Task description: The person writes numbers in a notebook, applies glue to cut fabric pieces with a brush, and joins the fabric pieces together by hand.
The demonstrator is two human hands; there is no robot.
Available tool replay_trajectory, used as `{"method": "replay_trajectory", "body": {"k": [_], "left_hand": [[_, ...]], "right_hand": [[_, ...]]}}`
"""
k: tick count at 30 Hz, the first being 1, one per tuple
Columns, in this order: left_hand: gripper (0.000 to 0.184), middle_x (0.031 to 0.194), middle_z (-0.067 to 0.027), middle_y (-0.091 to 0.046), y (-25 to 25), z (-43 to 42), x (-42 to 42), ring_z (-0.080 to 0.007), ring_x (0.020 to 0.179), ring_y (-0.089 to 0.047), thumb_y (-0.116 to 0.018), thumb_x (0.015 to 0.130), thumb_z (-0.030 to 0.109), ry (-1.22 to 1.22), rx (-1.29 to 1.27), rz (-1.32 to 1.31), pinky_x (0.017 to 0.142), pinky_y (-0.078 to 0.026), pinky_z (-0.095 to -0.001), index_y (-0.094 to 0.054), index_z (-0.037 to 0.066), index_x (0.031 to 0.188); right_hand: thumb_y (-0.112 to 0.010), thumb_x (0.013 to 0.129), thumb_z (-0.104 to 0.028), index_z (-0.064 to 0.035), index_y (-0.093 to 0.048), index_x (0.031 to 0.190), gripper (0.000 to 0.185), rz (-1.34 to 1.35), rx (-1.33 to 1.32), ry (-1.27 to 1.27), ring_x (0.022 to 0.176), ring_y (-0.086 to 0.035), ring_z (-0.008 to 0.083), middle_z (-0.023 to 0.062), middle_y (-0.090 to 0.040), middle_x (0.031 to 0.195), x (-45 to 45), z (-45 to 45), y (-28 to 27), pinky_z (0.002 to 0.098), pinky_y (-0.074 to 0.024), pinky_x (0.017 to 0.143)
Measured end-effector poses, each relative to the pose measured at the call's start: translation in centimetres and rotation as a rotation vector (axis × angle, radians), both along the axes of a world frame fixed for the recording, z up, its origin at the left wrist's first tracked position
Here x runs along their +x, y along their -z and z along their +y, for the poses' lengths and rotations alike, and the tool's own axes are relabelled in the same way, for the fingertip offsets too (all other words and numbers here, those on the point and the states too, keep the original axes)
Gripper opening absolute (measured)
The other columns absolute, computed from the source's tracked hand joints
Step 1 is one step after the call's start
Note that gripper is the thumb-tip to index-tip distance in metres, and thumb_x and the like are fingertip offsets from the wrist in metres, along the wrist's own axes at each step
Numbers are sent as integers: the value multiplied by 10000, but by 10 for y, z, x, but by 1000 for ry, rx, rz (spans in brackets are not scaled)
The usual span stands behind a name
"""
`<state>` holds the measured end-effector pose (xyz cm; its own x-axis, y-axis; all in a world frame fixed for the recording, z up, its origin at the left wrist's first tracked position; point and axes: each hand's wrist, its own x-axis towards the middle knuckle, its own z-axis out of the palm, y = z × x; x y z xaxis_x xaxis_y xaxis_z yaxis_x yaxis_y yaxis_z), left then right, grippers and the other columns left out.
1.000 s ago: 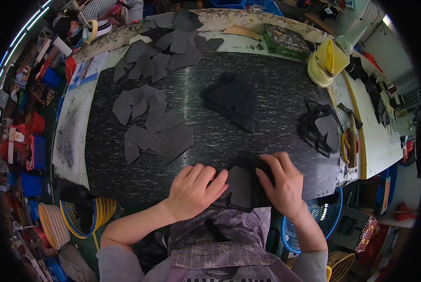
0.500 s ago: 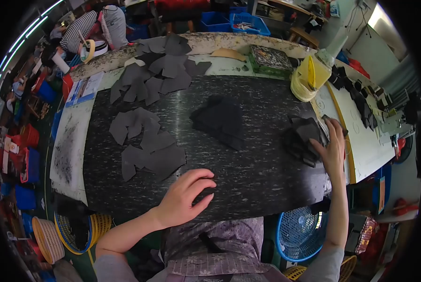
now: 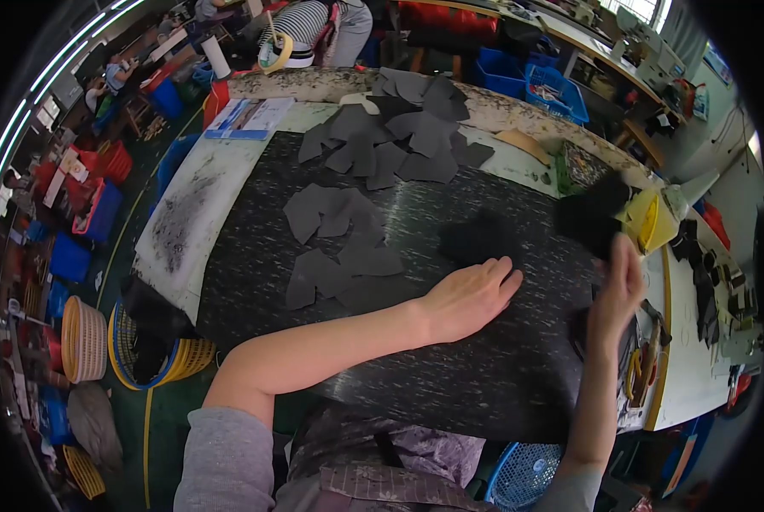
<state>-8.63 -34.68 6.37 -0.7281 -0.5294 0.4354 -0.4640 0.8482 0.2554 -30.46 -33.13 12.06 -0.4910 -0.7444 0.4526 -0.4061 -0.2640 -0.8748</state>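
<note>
My right hand (image 3: 623, 277) is raised over the right part of the dark tabletop (image 3: 450, 375), fingers closed on a black fabric piece (image 3: 591, 212) that is blurred by motion. The piece hangs in front of a green-edged box and beside a yellow container. My left hand (image 3: 482, 294) rests at the near edge of a black pile (image 3: 480, 239) in the middle, fingers bent together; whether it grips any of the pile is hidden. Dark grey cut pieces (image 3: 344, 256) lie to the left, with more grey pieces (image 3: 399, 128) at the back.
A yellow container (image 3: 651, 222) stands at the back right. Tools with yellow handles (image 3: 638, 375) lie at the right edge, near a partly hidden black stack. Baskets (image 3: 519, 474) stand below the table. A person in stripes (image 3: 301, 26) bends beyond the far edge.
My right hand has gone from the stack at the right and lifted a black piece. My left hand has moved forward and right to the middle pile. The view has turned.
</note>
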Motion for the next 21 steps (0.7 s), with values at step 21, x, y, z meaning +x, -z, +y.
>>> {"method": "replay_trajectory", "body": {"k": [21], "left_hand": [[410, 1086, -141, -669, -22, 46, 253, -277, 1046, -648, -615, 815, -61, -680, 456, 503, 869, -534, -329, -598, 21, 1216]], "right_hand": [[-638, 827, -35, 2, -622, 1138, 313, 1012, -11, -986, 1071, -566, 291, 130, -566, 1222, 183, -10, 37, 394, -460, 929]]}}
